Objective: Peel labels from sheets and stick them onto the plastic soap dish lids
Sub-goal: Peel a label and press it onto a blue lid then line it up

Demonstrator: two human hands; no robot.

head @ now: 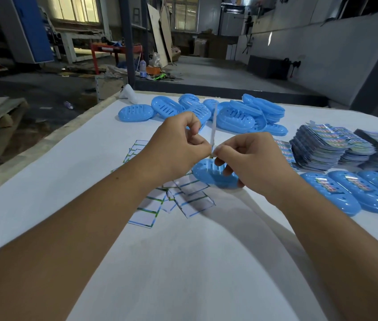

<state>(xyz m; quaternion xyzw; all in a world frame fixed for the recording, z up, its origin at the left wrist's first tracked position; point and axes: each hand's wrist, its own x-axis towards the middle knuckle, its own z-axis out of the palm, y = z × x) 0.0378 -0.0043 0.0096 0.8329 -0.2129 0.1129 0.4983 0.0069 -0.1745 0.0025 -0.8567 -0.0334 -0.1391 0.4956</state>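
Observation:
Both hands meet above the white table point(183, 262) and pinch one label sheet point(213, 126) that stands edge-on between them. My left hand point(178, 147) grips it from the left, my right hand point(250, 158) from the right at the sheet's lower end. Directly under my right hand lies a blue soap dish lid point(209, 174) with slots, bare of any label. A pile of bare blue lids point(229, 114) sits at the back of the table. Lids with labels on them point(350, 191) lie in a row at the right.
Empty backing sheets point(171, 198) with blue-green borders are scattered under my left wrist. Stacks of printed label sheets point(336, 147) stand at the right. The table's left edge point(44, 144) drops to a cluttered workshop floor; a white bottle point(127, 91) stands at the far corner.

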